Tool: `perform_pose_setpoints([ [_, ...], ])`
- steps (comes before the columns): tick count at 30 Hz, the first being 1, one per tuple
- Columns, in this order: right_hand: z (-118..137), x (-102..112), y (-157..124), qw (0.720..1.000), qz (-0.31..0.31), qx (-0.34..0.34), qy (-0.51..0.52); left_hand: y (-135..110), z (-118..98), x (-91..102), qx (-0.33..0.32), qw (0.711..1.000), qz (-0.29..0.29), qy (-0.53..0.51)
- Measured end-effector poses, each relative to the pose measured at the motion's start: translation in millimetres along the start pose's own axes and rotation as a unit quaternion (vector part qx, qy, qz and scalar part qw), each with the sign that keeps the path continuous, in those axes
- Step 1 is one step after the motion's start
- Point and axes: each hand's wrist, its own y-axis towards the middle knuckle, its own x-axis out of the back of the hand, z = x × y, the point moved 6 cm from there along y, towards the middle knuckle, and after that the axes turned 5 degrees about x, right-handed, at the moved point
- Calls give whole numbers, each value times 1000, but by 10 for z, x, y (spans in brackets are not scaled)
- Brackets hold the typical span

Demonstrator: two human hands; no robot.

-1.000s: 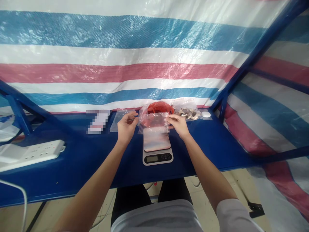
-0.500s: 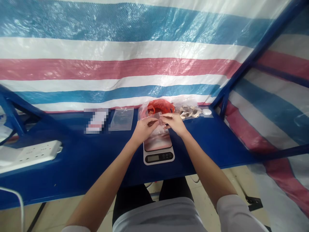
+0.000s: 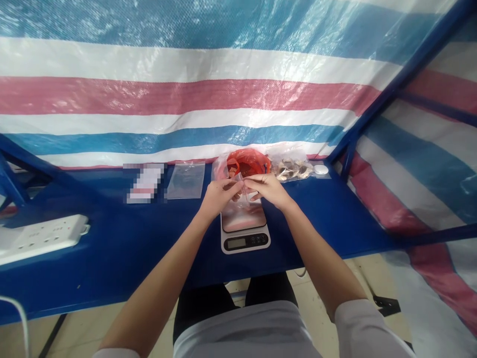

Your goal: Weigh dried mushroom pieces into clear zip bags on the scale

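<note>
My left hand (image 3: 219, 197) and my right hand (image 3: 267, 190) meet above a small digital scale (image 3: 244, 233) on the blue table (image 3: 112, 248). Both pinch the top edge of a small clear plastic bag (image 3: 244, 196) that hangs between them over the scale's platform. Just behind my hands sits a red plastic bag (image 3: 244, 161), open at the top, with brownish contents. To its right lies a clear bag of pale brown pieces (image 3: 292, 169).
A flat stack of clear bags (image 3: 185, 180) and a blurred card (image 3: 143, 183) lie at the back left. A white power strip (image 3: 40, 236) sits at the left edge. A small white round lid (image 3: 320, 170) rests at the back right. Striped tarp walls and blue frame bars enclose the table.
My hands have come together from the bag's two sides to its middle over the scale. The view has tilted down slightly.
</note>
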Motion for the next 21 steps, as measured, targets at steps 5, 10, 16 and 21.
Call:
perform_pose_setpoints([
  [5, 24, -36, -9, 999, 26, 17, -21, 22, -9, 2, 40, 997, -6, -65],
  [10, 58, -71, -16, 998, 26, 25, -52, 27, -66, -5, 53, 995, 3, -80],
  [16, 61, -59, -10, 998, -1, 27, -61, 28, -59, 26, 10, 998, 21, -57],
  [21, 54, -1, -2, 991, -24, 56, -118, -2, -74, 83, -13, 999, 33, 16],
])
